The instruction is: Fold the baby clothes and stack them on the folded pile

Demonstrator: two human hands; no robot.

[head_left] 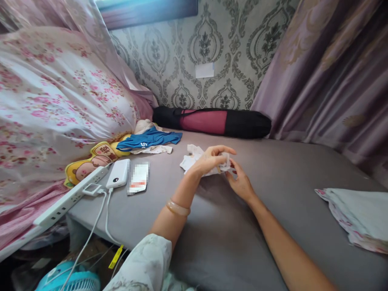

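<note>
A crumpled white cloth (191, 161), perhaps a small garment, lies on the grey bed sheet in front of me, partly hidden behind my left hand. My left hand (208, 161), with a pale bangle on its wrist, is closed around a bunched part of that cloth, its index finger stretched over the top. From the right, my right hand (241, 182) meets the bunched end, thumb and fingertips pinching at its edge. The two hands nearly touch.
Left lie a blue garment (148, 138), a yellow plush (81, 167), a power bank (119, 173), a phone (138, 178) and a power strip (72, 194) with cables. A black-and-red long bag (203, 122) rests against the wall. Folded cloth (357, 214) lies right; a blue fan (69, 277) stands below.
</note>
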